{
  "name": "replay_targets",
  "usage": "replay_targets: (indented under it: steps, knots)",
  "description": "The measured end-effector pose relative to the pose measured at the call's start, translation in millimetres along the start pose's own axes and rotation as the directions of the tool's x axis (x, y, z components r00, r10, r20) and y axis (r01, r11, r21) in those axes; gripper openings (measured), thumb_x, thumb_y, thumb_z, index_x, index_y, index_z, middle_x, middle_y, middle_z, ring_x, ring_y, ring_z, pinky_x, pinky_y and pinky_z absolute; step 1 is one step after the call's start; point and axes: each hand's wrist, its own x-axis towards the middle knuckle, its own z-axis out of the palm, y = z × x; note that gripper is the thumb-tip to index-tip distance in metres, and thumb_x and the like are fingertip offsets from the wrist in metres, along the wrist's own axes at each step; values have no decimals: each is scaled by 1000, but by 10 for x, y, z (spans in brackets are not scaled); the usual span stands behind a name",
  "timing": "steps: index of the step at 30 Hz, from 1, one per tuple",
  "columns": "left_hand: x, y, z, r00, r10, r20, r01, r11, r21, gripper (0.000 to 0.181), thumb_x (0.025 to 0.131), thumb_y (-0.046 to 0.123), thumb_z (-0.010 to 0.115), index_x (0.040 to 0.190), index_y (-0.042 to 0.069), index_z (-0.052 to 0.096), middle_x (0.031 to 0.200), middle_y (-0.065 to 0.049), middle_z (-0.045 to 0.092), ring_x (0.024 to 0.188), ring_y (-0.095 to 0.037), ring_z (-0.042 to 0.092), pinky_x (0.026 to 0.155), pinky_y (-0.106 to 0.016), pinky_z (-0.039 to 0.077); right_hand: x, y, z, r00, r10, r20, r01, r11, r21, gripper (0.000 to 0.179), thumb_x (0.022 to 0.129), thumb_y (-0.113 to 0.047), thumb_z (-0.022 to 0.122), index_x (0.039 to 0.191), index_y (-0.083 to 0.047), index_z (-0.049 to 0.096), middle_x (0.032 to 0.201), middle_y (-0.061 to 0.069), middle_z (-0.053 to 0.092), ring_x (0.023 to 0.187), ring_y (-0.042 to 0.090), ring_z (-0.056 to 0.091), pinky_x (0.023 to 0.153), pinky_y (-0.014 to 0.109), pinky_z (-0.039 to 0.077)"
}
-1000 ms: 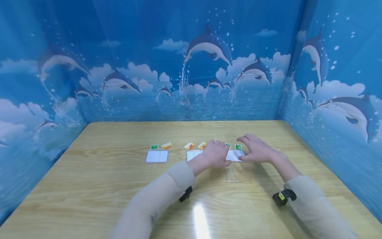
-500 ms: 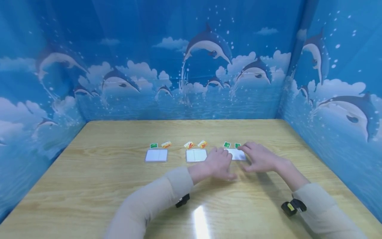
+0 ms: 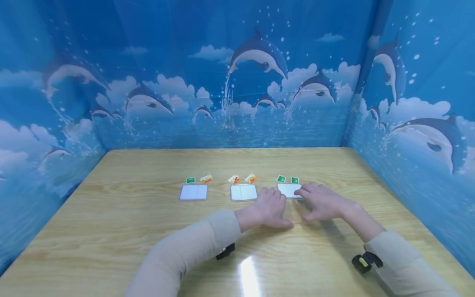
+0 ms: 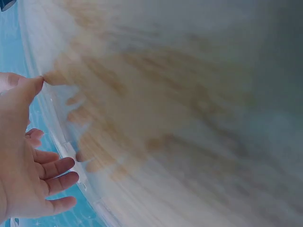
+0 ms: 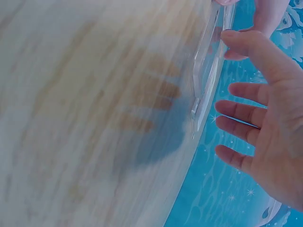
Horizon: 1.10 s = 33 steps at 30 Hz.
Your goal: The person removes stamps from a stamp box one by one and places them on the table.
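A clear plastic piece (image 3: 293,211) lies on the table between my two hands, its near edge faintly visible. My left hand (image 3: 270,207) is at its left side, thumb low at the near edge and fingers toward a white case. My right hand (image 3: 322,201) spans the other side, its fingertips overlapping the right-hand white case (image 3: 287,189). In the right wrist view, the thumb (image 5: 232,37) is right at the transparent piece (image 5: 202,66), while the other fingers are spread apart. The left wrist view has the left fingers (image 4: 60,182) loosely extended beside a clear edge.
Two more white cases, a middle one (image 3: 243,192) and a left one (image 3: 193,192), stand in the same row. Behind the row lie small green cards (image 3: 190,180) and orange-yellow cards (image 3: 234,179). A blue dolphin-print curtain (image 3: 167,132) borders the wooden table (image 3: 111,231).
Both hands have come down and toward the near edge of the clear piece, uncovering the middle case and the right-hand green cards. The cases and cards have stayed in place.
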Motion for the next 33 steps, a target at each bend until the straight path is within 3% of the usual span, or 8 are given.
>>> replay_targets:
  steps: [11,20,26,29,33]
  knots:
    - [-33,19,25,999,22,46,-20,999,-38,78,80,75,37,123,12,54,116,-3,52,106,-18,47,95,-37,35,-27,-47,80,999,-4,54,2,1000,28,66,68,-36,74,120,-1,56,110,8,56,104,28,51,89,50,41]
    - [-8,6,17,999,35,30,-34,999,-38,71,81,72,41,116,13,58,109,-1,52,101,-16,47,93,-36,36,-6,-58,59,999,-3,53,1,999,40,60,68,-35,73,115,0,59,105,7,56,101,28,52,90,55,39]
    - [1,-9,7,999,39,14,-39,999,-31,71,79,74,42,113,13,57,104,0,52,97,-16,47,90,-36,36,5,-39,82,999,-42,11,42,999,7,56,65,-36,74,109,-2,61,96,0,53,90,19,49,82,45,43]
    - [-3,-33,-18,1000,25,-12,-25,1000,-14,73,77,75,43,113,13,56,103,0,52,95,-15,47,88,-36,37,16,-21,98,998,-63,-27,62,997,-36,58,64,-37,73,108,-2,61,98,2,54,94,22,50,85,46,41]
    - [6,-78,-50,999,12,-41,-13,1000,-25,73,76,73,47,117,12,54,111,-2,53,103,-17,46,95,-41,34,34,2,97,994,-79,-76,71,993,-97,60,64,-39,72,110,-1,60,106,8,56,106,28,49,92,51,37]
